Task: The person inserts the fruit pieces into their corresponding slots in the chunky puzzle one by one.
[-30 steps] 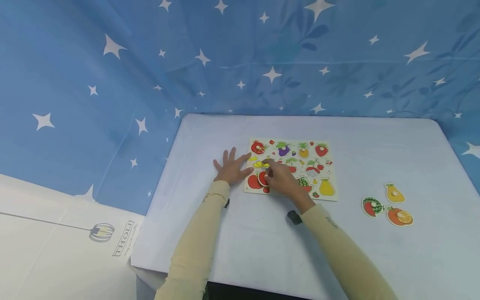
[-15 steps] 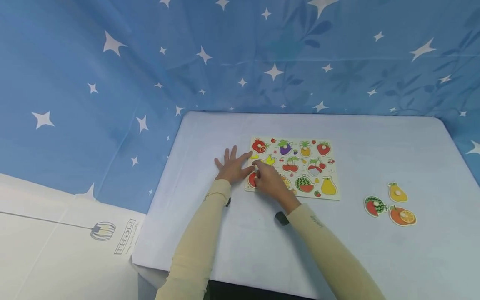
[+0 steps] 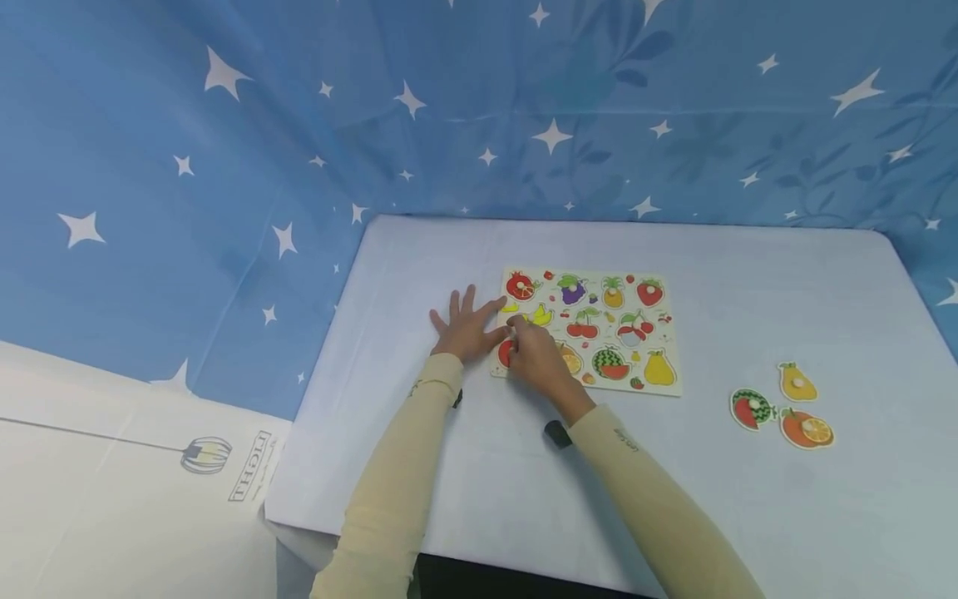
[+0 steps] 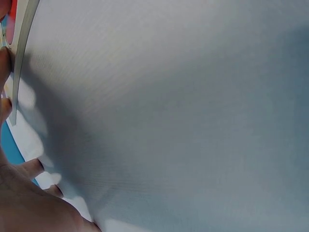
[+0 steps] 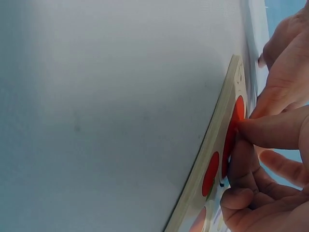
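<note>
A wooden fruit puzzle board (image 3: pixel 659 333) lies on the white table in the head view. My left hand (image 3: pixel 466 329) is spread at its left edge, with thumb and index finger resting on the board. Over the lower left corner, my right hand (image 3: pixel 537 356) pinches a round red fruit puzzle piece (image 3: pixel 505 353). In the right wrist view, the thumb and fingertips meet on that red piece (image 5: pixel 233 128), which sits at the board's surface; the fingers hide its knob. The left wrist view catches only part of the left hand (image 4: pixel 34 205) and the board's edge.
Right of the board lie three loose knobbed pieces: a pear (image 3: pixel 797 383), a watermelon (image 3: pixel 751 409) and an orange (image 3: pixel 807 429). Knobbed grape (image 3: pixel 572 289), pineapple (image 3: pixel 613 292) and strawberry (image 3: pixel 649 292) pieces sit in the board's back row. A blue star-patterned curtain (image 3: pixel 449 100) hangs behind.
My right hand has moved left with the red piece, from above the board to its lower left corner, where it now stays. The left hand keeps its place on the board's edge.
</note>
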The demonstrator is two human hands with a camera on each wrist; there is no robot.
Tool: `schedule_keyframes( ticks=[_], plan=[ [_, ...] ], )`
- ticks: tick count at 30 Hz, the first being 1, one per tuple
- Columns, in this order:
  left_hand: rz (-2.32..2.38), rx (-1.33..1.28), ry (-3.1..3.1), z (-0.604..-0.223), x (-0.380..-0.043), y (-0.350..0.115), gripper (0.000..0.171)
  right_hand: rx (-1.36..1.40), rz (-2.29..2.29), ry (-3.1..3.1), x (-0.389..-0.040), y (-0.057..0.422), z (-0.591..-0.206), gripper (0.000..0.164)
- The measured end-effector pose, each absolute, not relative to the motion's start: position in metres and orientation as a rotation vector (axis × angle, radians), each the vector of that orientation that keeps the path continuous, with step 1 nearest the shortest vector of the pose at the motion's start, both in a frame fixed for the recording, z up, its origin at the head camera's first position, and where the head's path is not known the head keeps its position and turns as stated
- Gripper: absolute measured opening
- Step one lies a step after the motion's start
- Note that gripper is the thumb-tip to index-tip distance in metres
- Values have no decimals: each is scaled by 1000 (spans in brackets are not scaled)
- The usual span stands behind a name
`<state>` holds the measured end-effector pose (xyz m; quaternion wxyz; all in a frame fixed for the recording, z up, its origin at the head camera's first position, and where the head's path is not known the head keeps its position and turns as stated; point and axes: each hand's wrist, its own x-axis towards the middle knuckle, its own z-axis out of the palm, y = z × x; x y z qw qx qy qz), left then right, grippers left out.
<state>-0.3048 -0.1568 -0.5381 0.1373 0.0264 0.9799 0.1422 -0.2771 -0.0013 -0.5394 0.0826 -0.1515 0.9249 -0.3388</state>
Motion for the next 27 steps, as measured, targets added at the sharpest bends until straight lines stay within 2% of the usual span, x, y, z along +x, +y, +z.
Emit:
schedule_keyframes(
  ticks=[11, 27],
  plan=[
    [391, 72, 2827, -541, -309, -154, 65, -426, -1012, 2757, -275, 2, -536, 52],
    [415, 51, 2824, -539, -306, -154, 65, -373, -1306, 2524, -276, 39, -525, 51]
  ],
)
